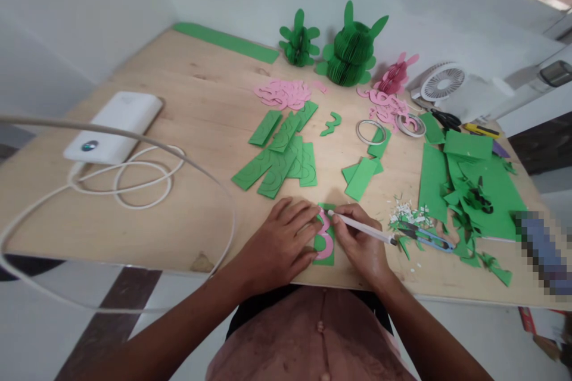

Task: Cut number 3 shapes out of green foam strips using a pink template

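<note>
Near the table's front edge lies a green paper strip [329,260] with a pink curved cutout [328,244] shaped like a 3 on top of it. The fingers of my left hand [283,244] are spread flat, their tips resting on the cutout and the strip's left side. My right hand [363,244] pinches a white pen [366,228], its tip at the cutout's upper right edge. Beyond my hands are green strips with drawn curves [279,169], a green curved cutout [331,124] and plain green strips [361,179].
A white power bank [114,128] with a looping cable lies left. Scissors [426,237], paper scraps and green sheets [432,184] lie right. Paper figures [351,53], pink cutouts [283,94], tape rolls [372,131] and a small fan [442,81] stand or lie farther back.
</note>
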`<act>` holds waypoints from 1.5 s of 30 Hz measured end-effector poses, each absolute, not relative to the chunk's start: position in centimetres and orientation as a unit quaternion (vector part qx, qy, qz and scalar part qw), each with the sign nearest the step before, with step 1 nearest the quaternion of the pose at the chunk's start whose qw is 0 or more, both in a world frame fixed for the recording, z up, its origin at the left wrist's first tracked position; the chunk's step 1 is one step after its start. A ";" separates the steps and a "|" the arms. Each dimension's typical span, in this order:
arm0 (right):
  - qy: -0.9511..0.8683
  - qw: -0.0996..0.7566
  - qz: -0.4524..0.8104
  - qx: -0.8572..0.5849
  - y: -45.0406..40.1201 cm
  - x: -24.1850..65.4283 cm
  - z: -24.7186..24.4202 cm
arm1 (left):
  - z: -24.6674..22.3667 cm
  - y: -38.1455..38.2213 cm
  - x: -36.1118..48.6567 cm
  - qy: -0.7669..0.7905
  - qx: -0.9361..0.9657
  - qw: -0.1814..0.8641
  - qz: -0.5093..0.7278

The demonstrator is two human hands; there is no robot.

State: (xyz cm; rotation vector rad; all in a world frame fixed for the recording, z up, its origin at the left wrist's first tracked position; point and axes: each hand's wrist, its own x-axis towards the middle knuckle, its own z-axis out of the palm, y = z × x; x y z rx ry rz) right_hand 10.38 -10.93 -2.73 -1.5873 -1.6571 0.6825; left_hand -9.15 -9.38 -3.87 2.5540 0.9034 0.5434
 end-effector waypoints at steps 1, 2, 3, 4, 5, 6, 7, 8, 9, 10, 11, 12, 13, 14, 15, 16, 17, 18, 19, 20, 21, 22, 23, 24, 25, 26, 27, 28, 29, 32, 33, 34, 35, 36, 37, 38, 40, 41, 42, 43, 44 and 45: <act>-0.645 0.365 0.265 -0.617 -11.0 10.4 -2.7 | -3.9 -9.4 -9.2 0.321 0.908 0.189 0.191; -0.645 0.366 0.265 -0.617 -11.0 10.4 -2.8 | -3.9 -9.4 -9.2 0.321 0.909 0.189 0.189; -0.644 0.367 0.265 -0.617 -11.0 10.5 -2.8 | -3.9 -9.4 -9.2 0.321 0.909 0.188 0.189; -0.642 0.368 0.265 -0.618 -11.0 10.5 -2.8 | -4.0 -9.4 -9.2 0.320 0.909 0.186 0.190; -0.641 0.370 0.265 -0.619 -11.0 10.4 -2.8 | -4.0 -9.4 -9.2 0.320 0.909 0.184 0.192; -0.640 0.370 0.265 -0.619 -11.0 10.4 -2.8 | -4.0 -9.4 -9.2 0.320 0.910 0.182 0.192; -0.639 0.370 0.265 -0.620 -11.0 10.4 -2.8 | -4.1 -9.4 -9.2 0.320 0.910 0.181 0.191; -0.638 0.370 0.265 -0.621 -11.0 10.4 -2.8 | -4.1 -9.4 -9.1 0.320 0.911 0.179 0.189; -0.638 0.370 0.264 -0.622 -11.0 10.4 -2.8 | -4.1 -9.4 -9.1 0.320 0.912 0.178 0.185; -0.637 0.371 0.263 -0.622 -11.0 10.4 -2.9 | -4.1 -9.4 -9.1 0.320 0.913 0.177 0.182; -0.637 0.372 0.263 -0.622 -11.0 10.4 -2.9 | -4.0 -9.4 -9.1 0.321 0.913 0.177 0.180; -0.636 0.374 0.263 -0.621 -11.0 10.4 -2.9 | -4.0 -9.4 -9.1 0.321 0.913 0.177 0.178; -0.637 0.376 0.263 -0.620 -11.1 10.3 -3.0 | -4.0 -9.4 -9.1 0.320 0.913 0.176 0.178; -0.638 0.377 0.264 -0.617 -11.1 10.3 -3.0 | -4.0 -9.4 -9.1 0.320 0.914 0.176 0.179; -0.640 0.378 0.264 -0.615 -11.1 10.3 -3.0 | -4.1 -9.4 -9.1 0.319 0.914 0.175 0.181; -0.641 0.378 0.264 -0.613 -11.1 10.3 -3.1 | -4.1 -9.4 -9.2 0.319 0.914 0.173 0.182; -0.642 0.379 0.263 -0.612 -11.1 10.3 -3.1 | -4.1 -9.4 -9.2 0.318 0.914 0.172 0.183; -0.642 0.380 0.262 -0.612 -11.1 10.3 -3.1 | -4.1 -9.4 -9.2 0.317 0.915 0.170 0.184; -0.643 0.380 0.261 -0.612 -11.2 10.3 -3.0 | -4.1 -9.4 -9.2 0.316 0.915 0.169 0.185; -0.643 0.380 0.262 -0.611 -11.2 10.3 -3.0 | -4.1 -9.4 -9.2 0.315 0.915 0.169 0.186; -0.643 0.381 0.264 -0.609 -11.2 10.3 -3.0 | -4.1 -9.4 -9.2 0.314 0.915 0.170 0.187; -0.644 0.383 0.266 -0.607 -11.3 10.3 -2.9 | -4.1 -9.4 -9.2 0.314 0.915 0.170 0.188; -0.644 0.385 0.267 -0.605 -11.3 10.3 -2.9 | -4.1 -9.4 -9.2 0.315 0.914 0.171 0.188; -0.643 0.387 0.268 -0.604 -11.3 10.3 -2.9 | -4.1 -9.4 -9.2 0.316 0.914 0.172 0.187; -0.643 0.390 0.268 -0.603 -11.4 10.4 -2.9 | -4.2 -9.4 -9.2 0.317 0.914 0.173 0.186; -0.642 0.391 0.267 -0.603 -11.4 10.4 -2.9 | -4.2 -9.4 -9.2 0.318 0.914 0.172 0.186; -0.642 0.392 0.267 -0.602 -11.4 10.4 -3.0 | -4.2 -9.4 -9.2 0.318 0.914 0.172 0.185; -0.642 0.393 0.267 -0.602 -11.4 10.4 -3.0 | -4.3 -9.5 -9.2 0.318 0.914 0.171 0.184; -0.643 0.393 0.266 -0.601 -11.4 10.4 -3.0 | -4.3 -9.5 -9.2 0.318 0.914 0.170 0.185; -0.645 0.391 0.264 -0.600 -11.5 10.4 -3.0 | -4.4 -9.5 -9.2 0.318 0.914 0.171 0.186; -0.646 0.391 0.263 -0.601 -11.5 10.4 -3.0 | -4.4 -9.5 -9.2 0.319 0.913 0.172 0.185; -0.646 0.391 0.261 -0.601 -11.5 10.4 -3.0 | -4.4 -9.5 -9.2 0.319 0.913 0.174 0.184; -0.647 0.391 0.259 -0.602 -11.5 10.3 -3.0 | -4.4 -9.5 -9.2 0.319 0.914 0.174 0.182; -0.646 0.391 0.258 -0.602 -11.5 10.3 -3.0 | -4.4 -9.5 -9.2 0.319 0.914 0.174 0.181; -0.646 0.391 0.257 -0.603 -11.6 10.3 -2.9 | -4.4 -9.5 -9.2 0.320 0.914 0.174 0.180; -0.646 0.391 0.257 -0.603 -11.6 10.3 -2.9 | -4.3 -9.5 -9.2 0.320 0.914 0.174 0.179; -0.645 0.389 0.255 -0.606 -11.7 10.2 -2.9 | -4.3 -9.5 -9.2 0.321 0.914 0.176 0.178; -0.645 0.387 0.254 -0.608 -11.7 10.2 -2.9 | -4.3 -9.5 -9.2 0.320 0.913 0.177 0.178; -0.644 0.385 0.253 -0.611 -11.8 10.2 -2.9 | -4.3 -9.5 -9.3 0.320 0.913 0.179 0.178; -0.644 0.382 0.252 -0.613 -11.8 10.3 -3.0 | -4.3 -9.5 -9.3 0.319 0.914 0.180 0.178; -0.644 0.379 0.252 -0.615 -11.8 10.3 -3.0 | -4.3 -9.5 -9.3 0.318 0.914 0.181 0.178; -0.643 0.377 0.251 -0.617 -11.9 10.3 -3.1 | -4.3 -9.5 -9.3 0.318 0.914 0.181 0.178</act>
